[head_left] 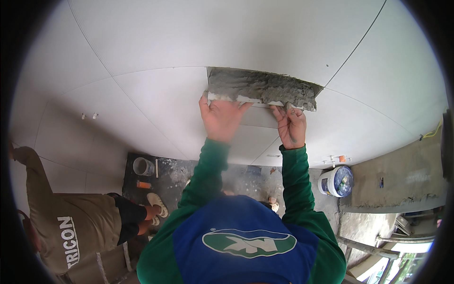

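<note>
A narrow strip of white tile (265,102) lies across both my hands in front of the pale tiled wall (156,99). Thick, rough grey mortar (265,87) covers its upward face. My left hand (220,119) grips the strip's left end from below, thumb and fingers spread along the near edge. Toward the right end, my right hand (292,125) pinches the same edge with bent fingers, and grey smears mark its skin. The strip's far edge is hidden by mortar, so I cannot tell whether it touches the wall.
At the left a person in a brown shirt (90,227) stands by the wall. Below are a grey bucket (141,166), an orange block (143,185) and a white bucket (326,183). Pipe stubs (95,115) stick out of the wall. A metal rail (366,246) runs at lower right.
</note>
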Motion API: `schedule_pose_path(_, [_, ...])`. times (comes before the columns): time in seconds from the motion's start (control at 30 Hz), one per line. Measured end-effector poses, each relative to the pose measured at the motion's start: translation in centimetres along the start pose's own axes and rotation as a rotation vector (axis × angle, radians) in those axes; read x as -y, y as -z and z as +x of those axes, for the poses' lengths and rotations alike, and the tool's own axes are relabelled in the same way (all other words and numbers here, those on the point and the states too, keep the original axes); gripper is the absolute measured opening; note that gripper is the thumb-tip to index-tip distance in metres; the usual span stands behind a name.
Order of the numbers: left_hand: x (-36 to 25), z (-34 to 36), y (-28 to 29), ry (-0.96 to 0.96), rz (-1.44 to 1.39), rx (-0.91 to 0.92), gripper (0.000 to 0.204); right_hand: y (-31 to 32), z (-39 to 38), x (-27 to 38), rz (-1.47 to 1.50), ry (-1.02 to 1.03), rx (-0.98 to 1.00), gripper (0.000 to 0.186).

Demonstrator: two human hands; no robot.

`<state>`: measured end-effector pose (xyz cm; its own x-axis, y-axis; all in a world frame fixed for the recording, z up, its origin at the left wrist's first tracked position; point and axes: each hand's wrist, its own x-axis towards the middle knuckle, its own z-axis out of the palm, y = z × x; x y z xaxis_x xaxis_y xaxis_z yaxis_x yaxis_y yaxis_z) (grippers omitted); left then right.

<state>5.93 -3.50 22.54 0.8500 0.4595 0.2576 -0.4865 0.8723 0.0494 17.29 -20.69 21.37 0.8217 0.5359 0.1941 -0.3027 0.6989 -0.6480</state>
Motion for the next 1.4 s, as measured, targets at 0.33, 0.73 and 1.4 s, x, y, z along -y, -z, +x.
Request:
schedule_pose_path(0.33, [-0.2,-4.6,4.2,0.092,0.009,-0.057,0.072,4.3,-4.5,-2.8,0.056,-0.037,0.039,0.013])
schedule_pose_path(0.73, [0.8,-6.4,10.2,0.059,0.185,-0.35,0.086,9.1,-7.3,-7.0,0.031,-0.208,-0.11,0.021])
schedule_pose_path(1.4, [1.6,-1.9,15.4,-0.066,0.218,-0.24,0.102,11.9,-2.0,-8.7,-0.301,-0.123,-0.03,0.017])
